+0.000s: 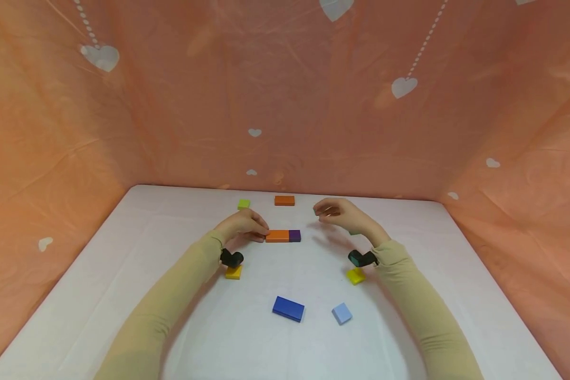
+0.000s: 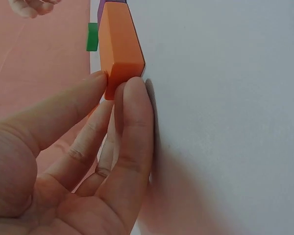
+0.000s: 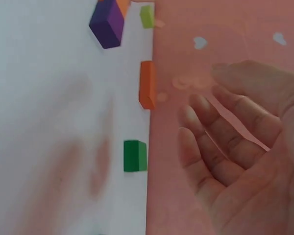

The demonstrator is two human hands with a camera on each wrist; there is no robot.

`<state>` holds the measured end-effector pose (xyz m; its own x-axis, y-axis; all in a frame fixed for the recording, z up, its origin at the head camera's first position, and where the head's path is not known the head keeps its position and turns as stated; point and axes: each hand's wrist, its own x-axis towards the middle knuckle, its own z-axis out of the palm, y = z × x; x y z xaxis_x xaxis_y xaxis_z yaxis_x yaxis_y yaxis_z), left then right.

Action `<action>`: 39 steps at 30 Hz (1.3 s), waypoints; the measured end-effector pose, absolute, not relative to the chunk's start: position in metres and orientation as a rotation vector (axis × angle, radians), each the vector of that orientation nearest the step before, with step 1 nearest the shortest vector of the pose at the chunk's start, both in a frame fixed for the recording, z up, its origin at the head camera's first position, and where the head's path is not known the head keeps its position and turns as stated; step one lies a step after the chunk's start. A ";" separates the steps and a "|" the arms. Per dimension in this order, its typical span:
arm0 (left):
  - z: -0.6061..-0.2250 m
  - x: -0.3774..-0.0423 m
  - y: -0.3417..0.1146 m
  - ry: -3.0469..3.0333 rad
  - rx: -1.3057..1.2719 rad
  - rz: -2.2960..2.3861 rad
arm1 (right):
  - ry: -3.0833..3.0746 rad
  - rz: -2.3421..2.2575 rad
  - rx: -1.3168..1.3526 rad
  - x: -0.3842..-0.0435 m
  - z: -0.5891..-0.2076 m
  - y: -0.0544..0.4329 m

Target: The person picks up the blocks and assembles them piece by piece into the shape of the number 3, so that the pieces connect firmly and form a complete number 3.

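Observation:
In the head view my left hand is at the left end of an orange block lying on the white table. Up close in the left wrist view, thumb and fingers pinch the near end of this orange block. A purple block sits flush against its right end, in line with it. My right hand hovers above the table to the right, fingers loosely bent. Nothing is between its fingers in the right wrist view, where the purple block appears at top left.
Behind are a darker orange block, a lime block and a green block. Yellow blocks lie by both wrists. Nearer stand a dark blue block and a light blue block. An orange curtain surrounds the table.

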<state>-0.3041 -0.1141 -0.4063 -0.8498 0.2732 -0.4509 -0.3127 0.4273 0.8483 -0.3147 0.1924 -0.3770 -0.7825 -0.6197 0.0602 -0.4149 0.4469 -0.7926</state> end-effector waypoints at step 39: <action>-0.410 -0.303 -0.115 2.183 -0.022 1.440 | 2.591 -1.268 -0.687 -0.302 -0.385 0.294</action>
